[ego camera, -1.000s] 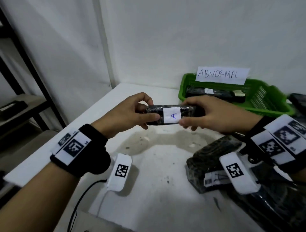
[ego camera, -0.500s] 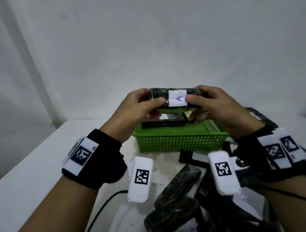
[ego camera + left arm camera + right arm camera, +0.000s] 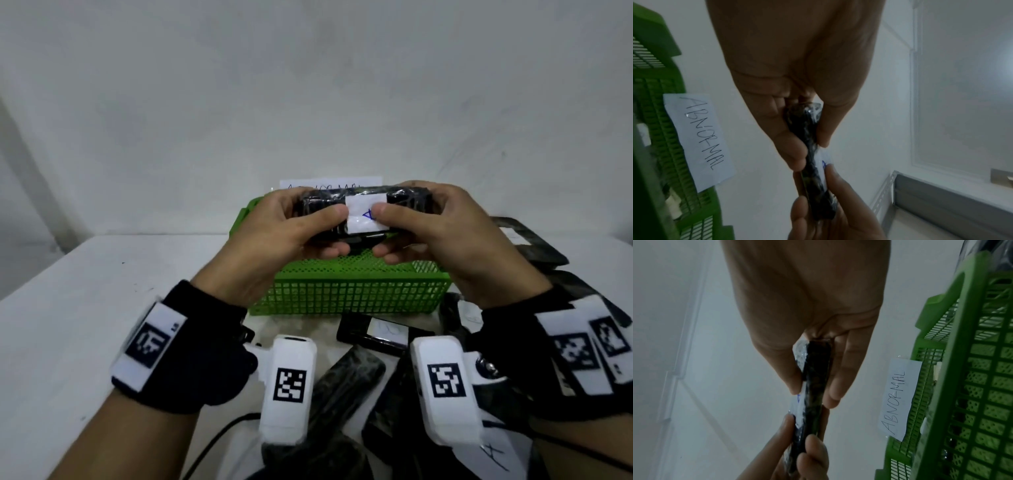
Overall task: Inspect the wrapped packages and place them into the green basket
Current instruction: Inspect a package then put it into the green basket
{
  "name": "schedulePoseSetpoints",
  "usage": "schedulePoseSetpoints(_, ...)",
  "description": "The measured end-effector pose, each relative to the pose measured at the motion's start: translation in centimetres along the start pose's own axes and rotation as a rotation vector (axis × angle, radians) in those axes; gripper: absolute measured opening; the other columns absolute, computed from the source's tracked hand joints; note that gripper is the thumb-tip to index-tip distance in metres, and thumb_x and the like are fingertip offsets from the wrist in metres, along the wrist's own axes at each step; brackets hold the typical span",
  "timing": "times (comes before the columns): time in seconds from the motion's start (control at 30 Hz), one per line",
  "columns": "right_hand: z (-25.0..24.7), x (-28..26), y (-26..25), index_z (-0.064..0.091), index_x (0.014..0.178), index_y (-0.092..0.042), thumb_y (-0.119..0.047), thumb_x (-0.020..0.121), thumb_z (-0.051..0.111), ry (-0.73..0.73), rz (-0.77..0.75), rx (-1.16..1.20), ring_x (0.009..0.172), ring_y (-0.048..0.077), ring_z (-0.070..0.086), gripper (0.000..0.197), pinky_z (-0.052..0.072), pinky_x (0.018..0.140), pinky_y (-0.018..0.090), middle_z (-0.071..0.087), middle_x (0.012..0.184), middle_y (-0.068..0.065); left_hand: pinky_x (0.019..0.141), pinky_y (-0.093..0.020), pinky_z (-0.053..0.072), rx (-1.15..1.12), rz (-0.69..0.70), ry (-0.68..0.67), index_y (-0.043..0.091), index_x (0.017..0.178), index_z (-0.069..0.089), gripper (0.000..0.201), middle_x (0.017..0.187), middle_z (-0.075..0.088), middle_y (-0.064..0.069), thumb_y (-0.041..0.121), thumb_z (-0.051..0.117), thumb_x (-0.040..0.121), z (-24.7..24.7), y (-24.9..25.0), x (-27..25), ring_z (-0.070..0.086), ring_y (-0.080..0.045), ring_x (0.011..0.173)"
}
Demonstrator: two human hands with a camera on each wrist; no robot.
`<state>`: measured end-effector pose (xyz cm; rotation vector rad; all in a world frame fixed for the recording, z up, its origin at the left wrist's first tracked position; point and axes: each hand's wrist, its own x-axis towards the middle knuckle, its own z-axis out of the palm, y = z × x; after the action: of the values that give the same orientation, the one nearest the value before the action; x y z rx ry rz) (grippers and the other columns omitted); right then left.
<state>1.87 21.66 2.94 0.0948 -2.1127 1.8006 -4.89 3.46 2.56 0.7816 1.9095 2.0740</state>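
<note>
A black wrapped package (image 3: 363,212) with a white label marked "A" is held level above the green basket (image 3: 349,291). My left hand (image 3: 291,236) pinches its left end between thumb and fingers, and my right hand (image 3: 428,229) pinches its right end, thumb on the label. In the left wrist view the package (image 3: 809,146) runs edge-on from my left hand (image 3: 797,126) to the right hand's fingers. In the right wrist view the package (image 3: 816,386) is pinched by my right hand (image 3: 816,373), beside the basket (image 3: 982,386). The basket's inside is mostly hidden by my hands.
A paper sign reading "ABNORMAL" (image 3: 698,139) is stuck on the basket's far side against the white wall. Several more black wrapped packages (image 3: 349,380) lie on the white table (image 3: 85,325) in front of and right of the basket. A black cable (image 3: 219,442) runs below my left wrist.
Both hands carried the package from over the table to above the green basket, and my view turned to face the basket. The grip on both ends stayed the same.
</note>
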Motion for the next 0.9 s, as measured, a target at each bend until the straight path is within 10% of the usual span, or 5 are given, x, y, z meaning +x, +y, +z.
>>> schedulePoseSetpoints(0.23,1.0,-0.1,0.5,0.068,0.095,-0.003,-0.015,0.088,0.076,0.09,-0.066,-0.102,0.047,0.015,0.06,0.016,0.05,0.045,0.025,0.067,0.07,0.004,0.045,-0.018,0.046,0.156,0.106,0.093,0.002,0.105,0.068,0.017,0.069,0.067,-0.004,0.012,0.068,0.092,0.0,-1.0,-0.3,0.06,-0.012,0.049)
schedulePoseSetpoints(0.5,2.2,-0.9,0.4,0.06,0.09,-0.033,-0.048,0.083,0.075,0.283,-0.226,-0.554,0.053,0.01,0.068,0.022,0.06,0.06,0.039,0.07,0.073,-0.011,0.046,-0.028,0.049,0.399,0.257,0.25,0.01,0.097,0.064,0.015,0.064,0.066,-0.001,0.023,0.067,0.093,0.4,-1.7,-0.6,0.066,-0.019,0.048)
schedulePoseSetpoints(0.9,0.8,-0.8,-0.2,0.068,0.104,-0.013,-0.039,0.089,0.072,0.021,0.0,-0.258,0.06,0.022,0.07,0.031,0.062,0.061,0.035,0.073,0.096,0.007,0.05,-0.011,0.039,0.205,0.165,0.091,0.012,0.097,0.066,0.019,0.064,0.06,0.014,0.025,0.054,0.1,-0.8,-1.4,-0.7,0.053,0.0,0.056)
